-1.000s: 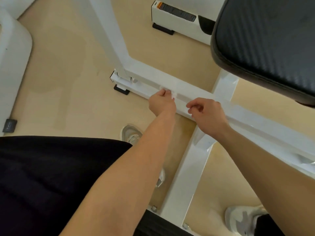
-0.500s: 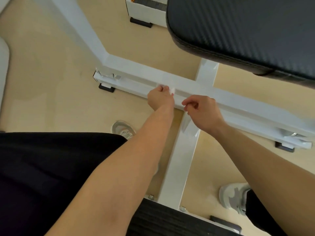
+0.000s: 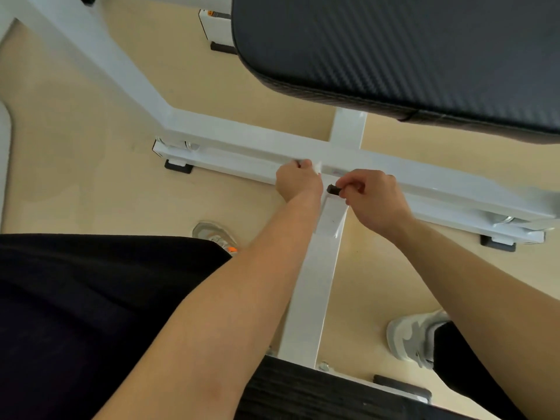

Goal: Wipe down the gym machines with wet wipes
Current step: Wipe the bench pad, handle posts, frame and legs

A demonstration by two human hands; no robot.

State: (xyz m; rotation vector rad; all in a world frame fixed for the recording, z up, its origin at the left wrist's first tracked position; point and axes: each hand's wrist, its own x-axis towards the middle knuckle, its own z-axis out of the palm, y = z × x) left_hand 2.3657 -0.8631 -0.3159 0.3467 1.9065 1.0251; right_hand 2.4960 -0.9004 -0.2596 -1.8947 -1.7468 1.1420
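A: Entry: where is the wet wipe [image 3: 317, 167]?

B: Bunched in the left hand [image 3: 298, 183], fingers curled round it. Only a white corner shows past the knuckles, pressed on the near face of the white crossbar [image 3: 242, 147], just left of where the centre beam [image 3: 312, 283] meets it.

A: Right hand [image 3: 374, 198]?

B: Fingers curled, tips at a small dark piece [image 3: 333, 189] at that junction. I cannot tell whether it pinches the piece or merely touches it.

A: Handling notes on the wipe?

B: Judged thin, limp and damp, so it should fold round the bar's edges but will likely slide out of a loose grip. Best taken as a wad under the fingertips, with the palm pressing flat. The painted steel looks smooth and rigid, so it can take firm pressure.

A: Remaining?

B: Probably the rest of the crossbar, the beam and the black pad [image 3: 394, 50] above — none of them show any visible moisture.
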